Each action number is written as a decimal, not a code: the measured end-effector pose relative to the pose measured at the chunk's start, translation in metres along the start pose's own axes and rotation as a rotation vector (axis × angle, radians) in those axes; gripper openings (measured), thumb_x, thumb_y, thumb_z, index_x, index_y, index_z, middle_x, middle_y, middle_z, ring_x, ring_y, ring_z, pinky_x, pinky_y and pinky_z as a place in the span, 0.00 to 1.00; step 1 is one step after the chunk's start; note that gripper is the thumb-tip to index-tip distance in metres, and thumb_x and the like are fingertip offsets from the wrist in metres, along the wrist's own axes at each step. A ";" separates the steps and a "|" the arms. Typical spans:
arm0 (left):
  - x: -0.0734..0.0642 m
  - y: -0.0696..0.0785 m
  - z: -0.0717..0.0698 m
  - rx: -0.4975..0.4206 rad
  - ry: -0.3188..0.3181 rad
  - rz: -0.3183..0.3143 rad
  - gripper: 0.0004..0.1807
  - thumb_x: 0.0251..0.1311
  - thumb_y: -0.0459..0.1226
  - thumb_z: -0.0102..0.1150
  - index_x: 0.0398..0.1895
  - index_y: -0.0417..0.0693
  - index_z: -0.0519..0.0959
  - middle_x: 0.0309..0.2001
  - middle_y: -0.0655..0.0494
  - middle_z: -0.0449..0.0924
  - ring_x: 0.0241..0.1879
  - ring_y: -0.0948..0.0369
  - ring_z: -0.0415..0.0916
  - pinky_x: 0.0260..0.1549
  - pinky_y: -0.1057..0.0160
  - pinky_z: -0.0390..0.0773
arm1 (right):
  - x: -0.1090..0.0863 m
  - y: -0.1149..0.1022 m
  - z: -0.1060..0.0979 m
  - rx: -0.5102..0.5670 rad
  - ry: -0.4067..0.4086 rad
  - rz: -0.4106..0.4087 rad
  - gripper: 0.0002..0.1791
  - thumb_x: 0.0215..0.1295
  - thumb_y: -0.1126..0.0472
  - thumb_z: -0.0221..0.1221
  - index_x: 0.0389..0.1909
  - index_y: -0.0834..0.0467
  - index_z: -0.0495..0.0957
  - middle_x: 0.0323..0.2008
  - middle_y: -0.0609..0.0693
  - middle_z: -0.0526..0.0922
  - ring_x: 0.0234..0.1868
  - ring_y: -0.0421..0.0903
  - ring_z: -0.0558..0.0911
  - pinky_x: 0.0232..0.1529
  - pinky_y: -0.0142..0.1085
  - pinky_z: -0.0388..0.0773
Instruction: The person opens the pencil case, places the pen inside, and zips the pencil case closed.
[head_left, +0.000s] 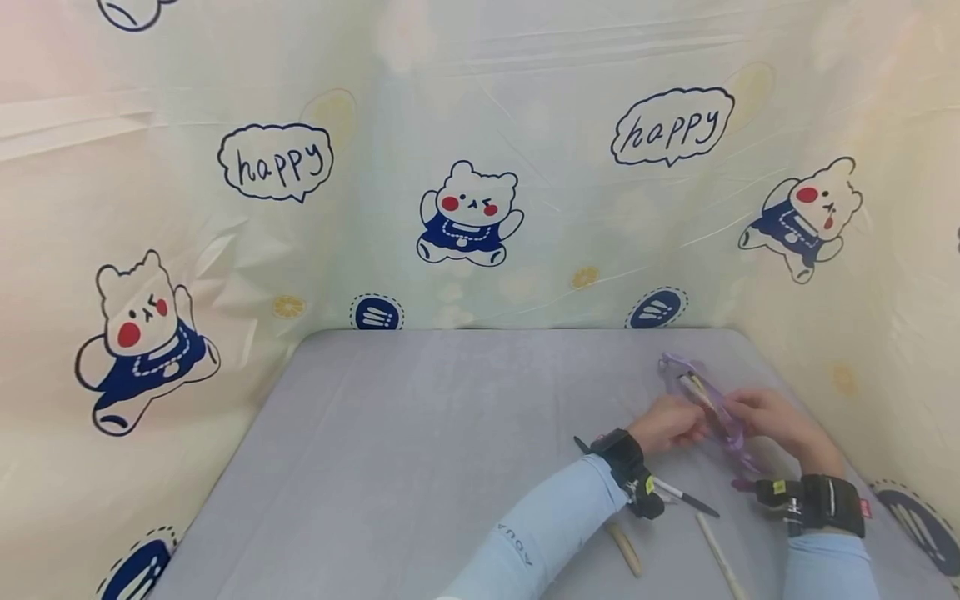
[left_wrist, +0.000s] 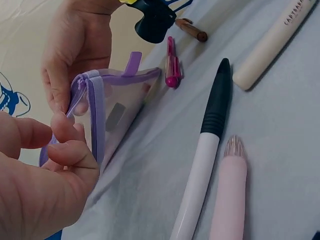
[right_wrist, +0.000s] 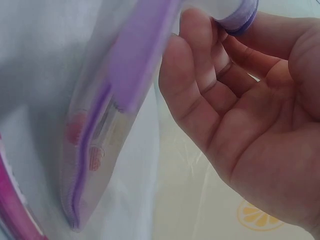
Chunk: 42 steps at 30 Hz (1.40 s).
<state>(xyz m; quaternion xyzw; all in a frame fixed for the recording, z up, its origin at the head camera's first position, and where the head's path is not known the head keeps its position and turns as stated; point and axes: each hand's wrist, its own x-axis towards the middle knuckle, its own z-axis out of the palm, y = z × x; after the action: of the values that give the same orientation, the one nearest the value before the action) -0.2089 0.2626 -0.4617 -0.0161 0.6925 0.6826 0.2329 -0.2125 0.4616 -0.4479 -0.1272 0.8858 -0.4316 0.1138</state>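
A see-through pencil pouch [head_left: 678, 361] with purple zip trim is held up over the right side of the table. My left hand [head_left: 670, 422] pinches its zip edge with curled fingers, seen close in the left wrist view. On the far side, my right hand [head_left: 776, 421] holds the purple trim near the same end between thumb and fingers. A purple tab [left_wrist: 132, 65] sticks up from the pouch. Through the clear side [right_wrist: 107, 150] I make out a few blurred things inside, of a kind I cannot tell.
On the grey tabletop [head_left: 420, 433] below my hands lie a white pen with a dark grip [left_wrist: 205, 130], a pink pen [left_wrist: 232, 190], a magenta pen [left_wrist: 172, 67], a cream lettered stick [left_wrist: 270, 47] and a brown stick [left_wrist: 192, 31]. A patterned curtain [head_left: 480, 100] hangs behind.
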 end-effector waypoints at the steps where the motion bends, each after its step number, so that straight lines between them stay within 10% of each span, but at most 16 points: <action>1: 0.000 -0.001 -0.002 0.018 -0.015 0.018 0.08 0.60 0.31 0.55 0.30 0.35 0.81 0.16 0.57 0.73 0.16 0.64 0.67 0.17 0.69 0.63 | -0.001 0.000 0.000 0.001 0.007 -0.003 0.18 0.75 0.62 0.48 0.46 0.77 0.74 0.26 0.47 0.82 0.26 0.39 0.82 0.31 0.37 0.81; 10: -0.002 0.002 -0.031 0.487 -0.168 0.219 0.12 0.61 0.35 0.55 0.19 0.44 0.78 0.15 0.58 0.73 0.15 0.64 0.67 0.16 0.70 0.67 | 0.000 -0.005 0.003 -0.005 -0.010 -0.020 0.16 0.75 0.62 0.49 0.42 0.74 0.76 0.26 0.50 0.82 0.26 0.40 0.81 0.30 0.39 0.80; 25: -0.027 0.011 -0.053 1.189 -0.396 0.526 0.08 0.64 0.43 0.60 0.44 0.56 0.82 0.39 0.69 0.82 0.37 0.76 0.75 0.35 0.82 0.70 | 0.000 -0.001 0.000 -0.022 0.005 -0.006 0.16 0.75 0.61 0.49 0.42 0.73 0.77 0.26 0.48 0.82 0.25 0.39 0.81 0.30 0.38 0.80; 42: -0.053 -0.007 -0.055 1.564 -0.411 0.538 0.03 0.63 0.47 0.61 0.35 0.64 0.77 0.28 0.72 0.73 0.27 0.73 0.70 0.26 0.76 0.69 | -0.001 -0.003 0.000 -0.031 0.021 0.005 0.16 0.75 0.61 0.49 0.44 0.72 0.77 0.26 0.48 0.82 0.26 0.38 0.80 0.30 0.36 0.79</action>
<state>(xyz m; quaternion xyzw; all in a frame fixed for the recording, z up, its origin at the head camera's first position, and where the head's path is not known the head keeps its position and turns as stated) -0.1757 0.1940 -0.4518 0.4387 0.8889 0.0293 0.1282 -0.2107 0.4601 -0.4455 -0.1222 0.8938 -0.4188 0.1038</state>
